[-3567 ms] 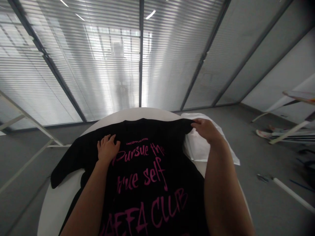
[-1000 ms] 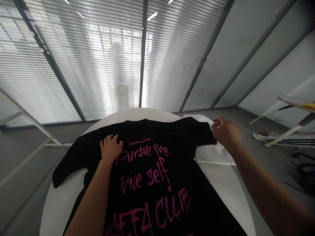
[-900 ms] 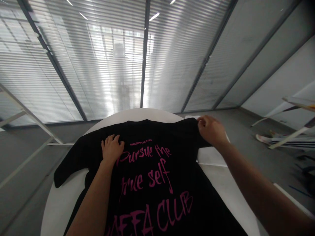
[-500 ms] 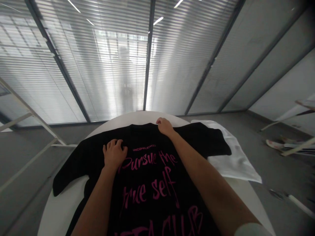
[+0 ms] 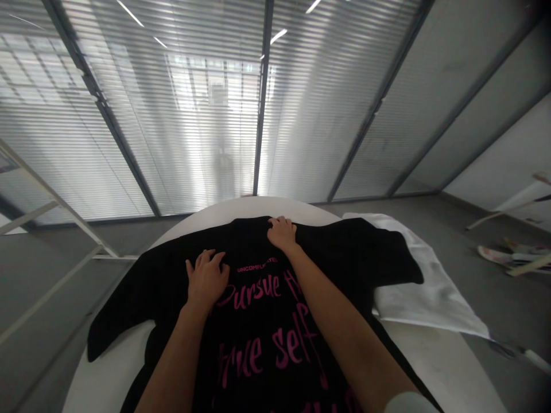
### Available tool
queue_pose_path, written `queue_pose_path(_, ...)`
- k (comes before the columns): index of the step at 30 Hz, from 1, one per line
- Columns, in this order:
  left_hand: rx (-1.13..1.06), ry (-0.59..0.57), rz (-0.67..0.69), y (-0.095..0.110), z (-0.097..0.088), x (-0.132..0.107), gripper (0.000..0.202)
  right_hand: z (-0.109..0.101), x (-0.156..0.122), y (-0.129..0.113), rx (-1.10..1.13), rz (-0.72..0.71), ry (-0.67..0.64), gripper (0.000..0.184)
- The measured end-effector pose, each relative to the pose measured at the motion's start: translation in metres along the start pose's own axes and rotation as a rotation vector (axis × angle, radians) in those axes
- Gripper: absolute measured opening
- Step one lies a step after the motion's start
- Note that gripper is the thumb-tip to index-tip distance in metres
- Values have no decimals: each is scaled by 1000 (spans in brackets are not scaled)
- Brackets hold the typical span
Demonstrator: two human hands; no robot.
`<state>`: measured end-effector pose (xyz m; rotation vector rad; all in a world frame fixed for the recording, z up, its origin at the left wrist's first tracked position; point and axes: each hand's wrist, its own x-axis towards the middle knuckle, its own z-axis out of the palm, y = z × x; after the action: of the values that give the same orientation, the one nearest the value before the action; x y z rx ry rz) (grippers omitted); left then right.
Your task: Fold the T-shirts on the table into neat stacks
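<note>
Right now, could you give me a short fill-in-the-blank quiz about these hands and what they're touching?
1. The left hand rests on a black T-shirt printed with ____ letters.
2. The right hand rests at the shirt's ____ edge.
3. A ____ cloth sticks out from under the shirt on the right side of the view.
4. The shirt lies on a ____ white table.

Missing words: pink; top; white; round.

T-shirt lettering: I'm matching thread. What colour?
Magenta pink lettering on black, best in the head view.
</note>
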<state>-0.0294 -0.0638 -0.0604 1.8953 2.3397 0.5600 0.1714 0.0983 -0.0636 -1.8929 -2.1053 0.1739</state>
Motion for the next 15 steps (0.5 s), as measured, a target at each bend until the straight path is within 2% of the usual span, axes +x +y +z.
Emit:
queue_pose_path(5,9,-18,3,-1,0,1,43,-5,4,5,28,-50,-84,57)
queue_pose_path(7,4,-8,2,-3,0,2,44,-11,4,2,45,-79,-79,56)
queue_pose_path(9,-3,17,-2,-5,-1,3,46,-16,-1,-8,72,-142,-21,52)
queue_pose_path(12,20,41,0,-7,3,3,49,-16,-17,-31,117,-315,52,49)
queue_pose_path(15,76,28,17,-7,9,0,51,-3,-36,-51,86,-449,-58,51)
